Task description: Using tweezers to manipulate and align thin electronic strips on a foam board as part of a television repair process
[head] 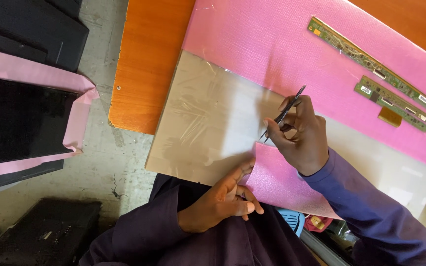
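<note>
**Peeling at the near corner, most of the sheet still flat**

Spreading wide across the orange desk (146,64): a big pink foam sheet (272,44), and over its near half a large clear, glossy film (208,123), wrinkled and catching the light. Mostly lying flat, that film, far edge and left side undisturbed. Only the near corner worked so far, by the look of it: a pink flap (277,180) lifted up at the desk's front edge. Plenty left to go, judging from this.

Off to the far right, well apart from the action, two long green circuit strips (375,69) resting on the pink foam.

Now the hands. Right hand (304,135) closed around slim dark tweezers (283,114), tips aimed down at the flap's upper corner, right where film meets foam. Left hand (227,199) just beside it, fingers curled, pinching the flap's lower left edge.
</note>
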